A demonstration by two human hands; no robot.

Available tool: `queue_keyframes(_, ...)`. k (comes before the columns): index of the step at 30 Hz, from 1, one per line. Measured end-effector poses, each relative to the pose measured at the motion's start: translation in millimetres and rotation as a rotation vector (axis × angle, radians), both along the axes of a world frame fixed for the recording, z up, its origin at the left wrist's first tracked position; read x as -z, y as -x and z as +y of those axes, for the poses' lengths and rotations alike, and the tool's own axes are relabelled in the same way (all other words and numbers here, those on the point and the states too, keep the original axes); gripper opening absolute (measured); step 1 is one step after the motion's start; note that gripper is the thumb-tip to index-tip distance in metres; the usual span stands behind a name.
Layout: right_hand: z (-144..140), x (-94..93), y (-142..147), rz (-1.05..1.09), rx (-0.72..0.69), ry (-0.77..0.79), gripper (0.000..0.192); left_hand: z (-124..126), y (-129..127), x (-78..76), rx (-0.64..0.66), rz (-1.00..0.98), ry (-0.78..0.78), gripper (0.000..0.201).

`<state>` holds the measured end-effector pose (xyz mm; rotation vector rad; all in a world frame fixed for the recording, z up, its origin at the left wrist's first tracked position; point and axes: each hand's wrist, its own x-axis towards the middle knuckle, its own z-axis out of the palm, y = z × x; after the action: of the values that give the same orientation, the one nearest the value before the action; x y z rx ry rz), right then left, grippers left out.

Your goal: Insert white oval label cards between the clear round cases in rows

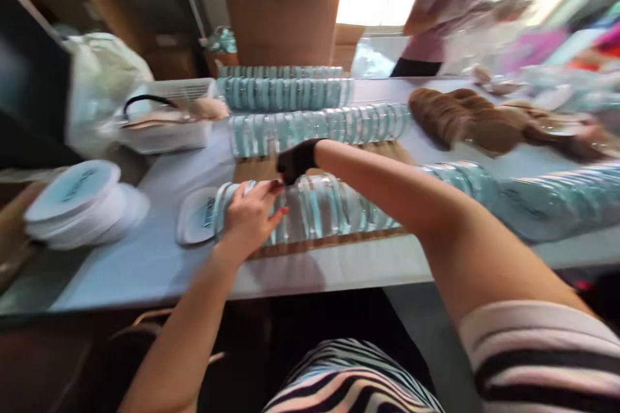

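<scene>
A row of clear-wrapped round packs point(310, 206) stands on edge along a strip of brown cardboard point(334, 242), near the table's front edge. My left hand point(252, 213) is bare and lies over the row's left part, fingers stretched out and thumb apart. Just beyond its fingertips, my right hand point(298, 160) in a black glove reaches down at the row's back side; its fingers are dark and blurred, so their grip is unclear. At the row's left end leans a white rounded pack point(198, 216) with dark lettering.
White lettered discs point(72, 197) are stacked at left, near a clear plastic basket point(169, 132). Further rows of wrapped packs point(320, 126) stand behind. Brown discs point(450, 116) lie at right, before more packs point(557, 200). A cardboard box point(283, 29) and another person point(450, 6) are beyond.
</scene>
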<state>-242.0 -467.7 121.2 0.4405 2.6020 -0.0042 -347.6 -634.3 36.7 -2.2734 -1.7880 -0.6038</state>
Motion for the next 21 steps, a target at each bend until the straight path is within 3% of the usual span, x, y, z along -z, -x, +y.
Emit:
queue_keyframes(4,-24,-12.6,-13,0.129,0.045,-0.135,0.028,3,4,2.8,-0.018,-0.015,0.003,0.047)
queue_keyframes(7,-62,-7.9,-41,0.315,0.100,-0.172,0.032,1,2,-1.0,-0.013,-0.034,0.027,0.047)
queue_keyframes(10,-107,25.6,-72,0.502,0.232,-0.225,0.033,-1,0,-4.2,-0.017,-0.037,0.061,0.048)
queue_keyframes(13,-143,78.8,-95,0.550,0.293,-0.226,0.036,0,-1,-5.3,-0.040,-0.059,0.088,0.047)
queue_keyframes(17,-166,139.0,-104,0.517,0.365,-0.159,0.038,1,0,-8.1,-0.068,-0.088,0.107,0.044)
queue_keyframes(19,-171,152.4,-103,0.499,0.398,-0.168,0.040,0,1,-10.6,-0.062,-0.094,0.120,0.043)
queue_keyframes(21,-174,151.2,-105,0.463,0.413,-0.166,0.040,-2,0,-14.0,-0.057,-0.093,0.134,0.043)
